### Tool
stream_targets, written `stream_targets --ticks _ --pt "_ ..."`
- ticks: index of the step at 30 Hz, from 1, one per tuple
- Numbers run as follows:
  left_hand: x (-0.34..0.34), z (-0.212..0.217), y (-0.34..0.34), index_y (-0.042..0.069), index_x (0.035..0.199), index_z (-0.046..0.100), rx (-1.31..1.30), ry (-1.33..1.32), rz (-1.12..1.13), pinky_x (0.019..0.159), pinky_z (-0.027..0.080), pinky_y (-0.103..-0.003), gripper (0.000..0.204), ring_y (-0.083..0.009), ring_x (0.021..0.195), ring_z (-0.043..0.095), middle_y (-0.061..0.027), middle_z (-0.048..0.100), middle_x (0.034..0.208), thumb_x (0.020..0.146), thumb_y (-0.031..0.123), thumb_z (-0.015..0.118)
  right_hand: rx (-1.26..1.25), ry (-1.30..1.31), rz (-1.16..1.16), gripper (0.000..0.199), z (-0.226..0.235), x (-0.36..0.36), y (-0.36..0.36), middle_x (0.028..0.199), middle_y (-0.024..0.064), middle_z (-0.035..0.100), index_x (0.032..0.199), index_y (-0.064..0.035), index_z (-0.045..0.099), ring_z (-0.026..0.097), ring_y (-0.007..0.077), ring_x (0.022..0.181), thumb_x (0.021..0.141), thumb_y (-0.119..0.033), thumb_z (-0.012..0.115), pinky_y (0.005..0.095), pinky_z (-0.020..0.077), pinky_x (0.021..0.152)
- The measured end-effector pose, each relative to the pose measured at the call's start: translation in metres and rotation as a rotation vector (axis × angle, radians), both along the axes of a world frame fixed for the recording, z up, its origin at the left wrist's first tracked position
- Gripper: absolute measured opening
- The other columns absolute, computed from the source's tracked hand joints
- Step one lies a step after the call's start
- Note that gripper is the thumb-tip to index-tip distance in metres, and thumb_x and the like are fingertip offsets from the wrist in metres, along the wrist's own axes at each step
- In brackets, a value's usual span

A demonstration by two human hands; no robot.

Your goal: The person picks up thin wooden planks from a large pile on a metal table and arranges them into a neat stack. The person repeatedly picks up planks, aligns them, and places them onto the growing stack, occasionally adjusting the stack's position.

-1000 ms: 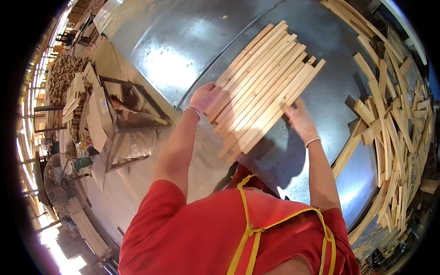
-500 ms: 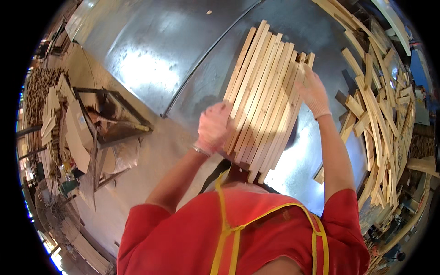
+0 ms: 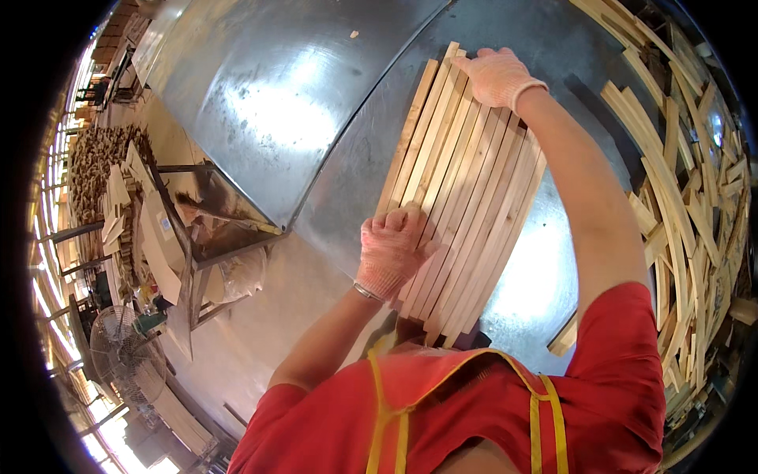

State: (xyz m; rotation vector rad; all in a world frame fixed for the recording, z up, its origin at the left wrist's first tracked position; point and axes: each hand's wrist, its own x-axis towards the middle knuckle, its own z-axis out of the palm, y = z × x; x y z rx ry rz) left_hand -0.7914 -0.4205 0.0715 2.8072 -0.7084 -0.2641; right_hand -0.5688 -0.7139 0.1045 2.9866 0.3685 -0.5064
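A row of long, pale wooden strips [image 3: 462,197] lies side by side on a dark metal table, their ends uneven. My left hand [image 3: 393,249], in a pinkish knit glove, is closed on the strips at their near left side, fingers curled and thumb lying across the wood. At the far ends, my right hand [image 3: 497,77] in a matching glove reaches over with fingers stretched leftward, touching the tips of several strips. Its palm hides some of those far ends. The near ends stop close to my red-and-yellow apron [image 3: 450,379].
A large heap of loose wooden strips [image 3: 679,213] covers the right side. The metal tabletop [image 3: 268,103] has a seam running diagonally. Left of it stand a dark metal frame [image 3: 237,257], a stack of wood pieces [image 3: 103,170] and a fan [image 3: 126,347].
My right hand has moved from the right side of the strips to their far ends, further left. My left hand has shifted slightly onto the strips. The view has tilted a little.
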Motion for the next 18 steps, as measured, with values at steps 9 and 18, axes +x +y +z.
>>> stream_targets --ticks 9,18 --pt "0.091 0.05 0.008 0.003 0.154 0.057 -0.611 0.466 0.556 0.086 0.062 -0.041 0.064 -0.0296 0.096 0.078 -0.0215 0.077 0.118 0.097 0.029 0.071 0.279 -0.612 -0.44 0.083 0.03 -0.102 -0.189 0.16 0.0174 0.057 0.163 -0.0092 0.047 0.052 0.0353 0.149 0.092 -0.042 0.074 0.0436 0.0405 0.125" --pt "0.248 0.002 0.171 0.022 0.157 0.058 -0.135 0.138 0.535 0.102 0.055 -0.042 0.065 -0.0338 0.115 0.074 -0.0199 0.076 0.13 0.094 0.031 0.071 -0.221 0.15 -0.58 0.06 -0.052 -0.196 -0.258 0.124 0.0281 0.071 0.143 -0.0065 0.051 0.068 0.0465 0.121 0.091 -0.029 0.071 0.0539 0.0558 0.103"
